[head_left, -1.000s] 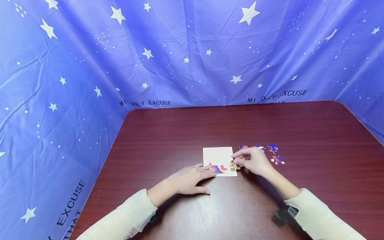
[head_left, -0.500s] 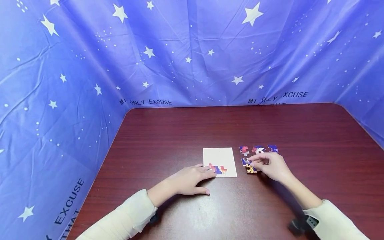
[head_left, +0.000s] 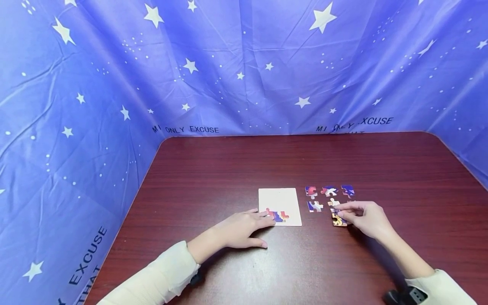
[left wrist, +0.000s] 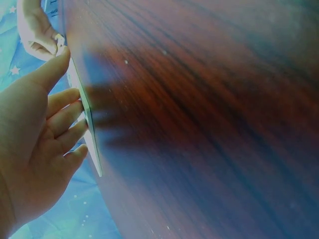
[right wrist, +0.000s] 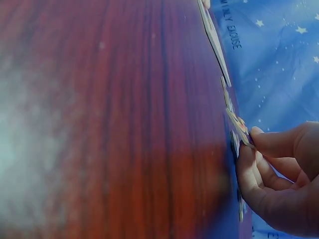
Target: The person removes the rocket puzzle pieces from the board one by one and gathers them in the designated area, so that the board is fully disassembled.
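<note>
My left hand [head_left: 244, 228] lies with its fingers extended on the lower left of a white square puzzle board [head_left: 280, 199]. Joined puzzle pieces [head_left: 279, 216] in red and purple sit along the board's lower part, partly under the fingertips. My right hand [head_left: 366, 218] pinches a yellow and purple puzzle piece [head_left: 339, 220] between thumb and fingers, to the right of the board. In the right wrist view the pinched piece [right wrist: 240, 127] is seen nearly edge-on, tilted above the other pieces. Straight fingers of the left hand [left wrist: 45, 129] touch the board's edge in the left wrist view.
Loose puzzle pieces lie right of the board: a red one [head_left: 310, 191], a red and white one [head_left: 329, 191], a purple one [head_left: 347, 190] and a purple and white one [head_left: 315, 206]. A pale piece [head_left: 333, 202] is partly covered. A starry blue curtain [head_left: 244, 63] surrounds the brown table [head_left: 228, 165].
My right hand has moved right, away from the board's right edge, carrying the yellow and purple puzzle piece past the loose pieces. The left hand has stayed on the board.
</note>
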`<state>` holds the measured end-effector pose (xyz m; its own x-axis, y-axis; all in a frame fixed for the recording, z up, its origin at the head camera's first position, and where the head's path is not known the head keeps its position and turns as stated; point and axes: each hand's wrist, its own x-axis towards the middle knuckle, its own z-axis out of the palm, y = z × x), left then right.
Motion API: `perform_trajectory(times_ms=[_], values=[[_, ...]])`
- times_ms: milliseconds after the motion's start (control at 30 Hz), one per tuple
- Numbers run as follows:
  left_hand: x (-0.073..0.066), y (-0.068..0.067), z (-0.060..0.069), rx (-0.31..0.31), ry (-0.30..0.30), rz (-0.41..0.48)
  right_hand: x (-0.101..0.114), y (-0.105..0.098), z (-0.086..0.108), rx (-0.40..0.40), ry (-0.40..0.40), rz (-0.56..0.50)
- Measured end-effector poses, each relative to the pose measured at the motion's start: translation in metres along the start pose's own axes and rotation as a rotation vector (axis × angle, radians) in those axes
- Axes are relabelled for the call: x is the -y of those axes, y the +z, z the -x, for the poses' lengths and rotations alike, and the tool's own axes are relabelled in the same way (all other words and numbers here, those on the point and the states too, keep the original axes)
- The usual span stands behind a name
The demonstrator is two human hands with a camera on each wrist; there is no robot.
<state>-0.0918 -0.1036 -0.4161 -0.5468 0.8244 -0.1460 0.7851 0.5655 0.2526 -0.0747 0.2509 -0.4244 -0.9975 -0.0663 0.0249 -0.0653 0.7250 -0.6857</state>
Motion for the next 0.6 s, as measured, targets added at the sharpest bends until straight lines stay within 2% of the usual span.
perform_trajectory(times_ms=[333,600], values=[[0.0,0.001,0.0,0.001,-0.009,0.012,-0.014,-0.01,0.007,-0.019,0.016,-0.003],[0.001,0.001,0.0,-0.002,0.001,0.01,-0.023,-0.019,0.013,0.004,0.072,-0.005]])
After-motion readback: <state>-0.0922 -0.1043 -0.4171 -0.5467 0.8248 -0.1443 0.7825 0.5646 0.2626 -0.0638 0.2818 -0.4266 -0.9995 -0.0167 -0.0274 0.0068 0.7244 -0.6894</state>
